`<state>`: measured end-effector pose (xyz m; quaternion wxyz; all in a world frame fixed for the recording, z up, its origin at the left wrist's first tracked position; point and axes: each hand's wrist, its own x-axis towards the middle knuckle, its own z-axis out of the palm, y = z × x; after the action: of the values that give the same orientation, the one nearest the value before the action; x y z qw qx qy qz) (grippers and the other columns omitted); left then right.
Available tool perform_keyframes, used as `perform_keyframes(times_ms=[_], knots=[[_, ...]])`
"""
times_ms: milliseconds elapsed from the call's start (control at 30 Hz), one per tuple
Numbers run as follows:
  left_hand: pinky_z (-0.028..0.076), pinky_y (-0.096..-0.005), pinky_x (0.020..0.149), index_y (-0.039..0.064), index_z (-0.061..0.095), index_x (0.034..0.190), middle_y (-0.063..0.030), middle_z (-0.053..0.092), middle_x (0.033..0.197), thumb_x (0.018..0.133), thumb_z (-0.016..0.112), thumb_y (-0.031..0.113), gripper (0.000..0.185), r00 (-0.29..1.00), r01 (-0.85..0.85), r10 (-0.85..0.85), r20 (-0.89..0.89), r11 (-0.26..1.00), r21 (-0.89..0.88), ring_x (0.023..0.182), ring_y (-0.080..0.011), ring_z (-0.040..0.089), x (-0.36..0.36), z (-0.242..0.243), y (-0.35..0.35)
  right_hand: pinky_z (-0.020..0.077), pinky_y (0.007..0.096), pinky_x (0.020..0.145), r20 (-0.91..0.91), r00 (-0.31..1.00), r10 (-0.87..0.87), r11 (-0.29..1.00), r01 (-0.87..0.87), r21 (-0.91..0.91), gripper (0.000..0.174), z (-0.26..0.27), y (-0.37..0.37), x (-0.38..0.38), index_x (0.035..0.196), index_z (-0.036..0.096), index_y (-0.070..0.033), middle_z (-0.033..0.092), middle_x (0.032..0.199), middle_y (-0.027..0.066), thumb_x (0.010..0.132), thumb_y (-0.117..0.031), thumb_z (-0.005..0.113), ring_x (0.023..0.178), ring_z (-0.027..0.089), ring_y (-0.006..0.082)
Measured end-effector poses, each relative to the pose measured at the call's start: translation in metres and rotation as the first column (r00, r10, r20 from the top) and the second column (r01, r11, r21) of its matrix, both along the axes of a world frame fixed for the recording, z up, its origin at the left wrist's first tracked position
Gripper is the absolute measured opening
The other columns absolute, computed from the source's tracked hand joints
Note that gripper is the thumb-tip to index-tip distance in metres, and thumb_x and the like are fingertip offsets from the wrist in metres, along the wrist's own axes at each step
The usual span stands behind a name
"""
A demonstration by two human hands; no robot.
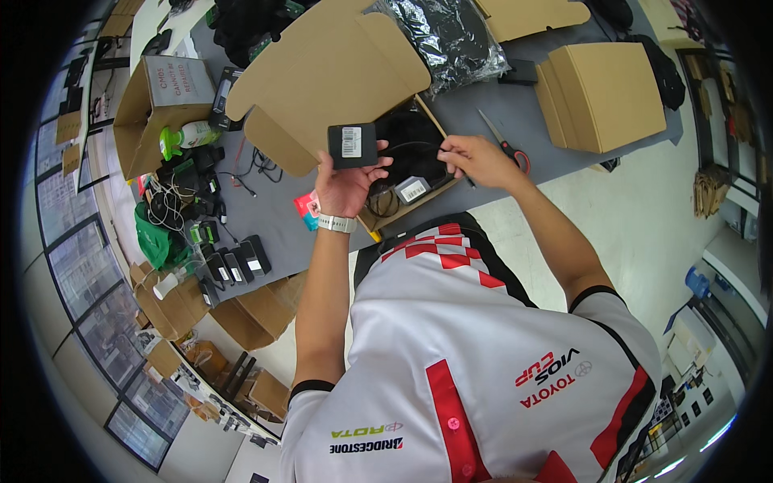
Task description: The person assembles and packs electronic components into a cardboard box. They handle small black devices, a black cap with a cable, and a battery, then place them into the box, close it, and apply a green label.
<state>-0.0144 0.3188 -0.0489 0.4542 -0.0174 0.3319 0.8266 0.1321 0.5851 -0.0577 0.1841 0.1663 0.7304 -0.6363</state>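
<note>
My left hand [347,192], palm up with a pale watch at the wrist, holds a flat square black box [338,158] between thumb and fingers. A white barcode label faces up on it. My right hand [480,160] pinches a thin black cable [416,144], which runs left toward the fingers of my left hand. Whether it joins the black box cannot be seen. Both hands are over an open cardboard box [413,211] lined with black material [416,166]. In its near part lie a grey labelled device [412,190] and a coiled black cable [383,204].
Scissors with red-black handles [513,154] lie right of the open box, near a closed cardboard carton [604,96]. On the left are a spray bottle [190,136], tangled cables [172,199], several black boxes [235,265] and an upright carton [136,121]. A plastic-wrapped black item [450,42] lies beyond.
</note>
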Motion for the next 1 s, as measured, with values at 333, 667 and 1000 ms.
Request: perform_keyframes(times_ms=[333,667,1000], knots=[[0.050,-0.0369,0.104,0.006,0.062,0.138,-0.0113,0.072,0.127,0.102,0.070,0.031,0.045,0.994,-0.077,0.029,-0.102,0.860,-0.505,0.115,-0.0223,0.067,0.001,-0.027,0.020,0.0597,0.0276,0.070,0.231,0.971,-0.069,0.897,0.162,-0.411,0.020,-0.055,-0.022,0.009,0.113,0.074,-0.004,0.074,0.088,0.0051,0.105,-0.021,0.070,0.077,0.071,0.0129],[0.050,-0.0447,0.111,0.017,0.077,0.121,-0.0189,0.049,0.156,0.071,0.080,-0.011,0.058,0.077,-0.164,-0.625,-0.777,0.761,-0.628,0.133,-0.0389,0.058,0.039,0.080,0.025,0.0562,0.0422,0.102,0.118,0.975,-0.186,0.366,0.181,-0.913,0.065,-0.035,-0.013,-0.039,0.152,0.051,-0.001,0.062,0.148,0.0178,0.107,-0.047,0.044,0.129,0.065,0.0262],[0.051,-0.0517,0.112,0.017,0.073,0.133,-0.0240,0.044,0.158,0.070,0.077,-0.008,0.067,-0.071,-0.384,-0.650,-0.757,0.718,-0.580,0.138,-0.0449,0.054,0.056,0.032,0.001,0.0578,0.0427,0.098,0.119,0.973,-0.198,0.450,0.198,-0.871,0.055,-0.013,-0.070,-0.011,0.160,0.043,-0.009,0.053,0.149,0.0093,0.109,-0.029,0.054,0.129,0.060,0.0217]])
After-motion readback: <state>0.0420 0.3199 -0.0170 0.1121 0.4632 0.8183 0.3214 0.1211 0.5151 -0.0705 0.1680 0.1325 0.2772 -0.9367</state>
